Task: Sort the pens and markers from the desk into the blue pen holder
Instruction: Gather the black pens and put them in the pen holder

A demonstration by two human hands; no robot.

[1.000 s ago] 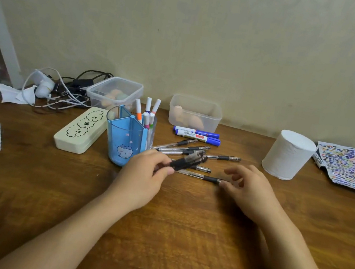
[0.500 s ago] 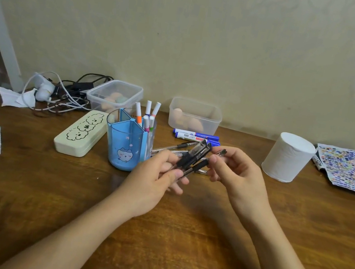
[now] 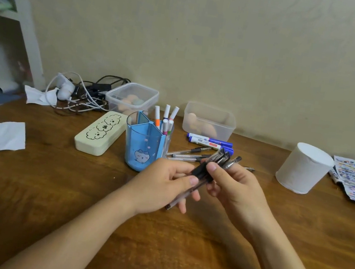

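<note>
Both hands meet above the desk (image 3: 23, 191), sharing one bundle of pens (image 3: 209, 170): the left hand (image 3: 161, 184) closes thumb and fingers around its lower part, and the right hand (image 3: 236, 190) pinches the black grips with the thumb on top. Long axis of the bundle runs diagonally, one end low and toward the viewer, the other rising up and to the right, away from the viewer.

Blue pen holder (image 3: 143, 146), upright just left of the hands, divided into compartments; the rear one carries several thin markers (image 3: 165, 119), standing tips-up (orange, purple and pink bands visible). A cartoon face is printed on its front wall.

Loose pens (image 3: 188, 153) lie flat behind the hands, roughly left to right; two blue markers (image 3: 210, 141) lie beyond them, label text too small to read.

Two clear tubs: left tub (image 3: 132, 97) and right tub (image 3: 209, 120), each with pale rounded pieces inside. Cream pencil case (image 3: 100, 132), lid shut, beside the holder
</note>
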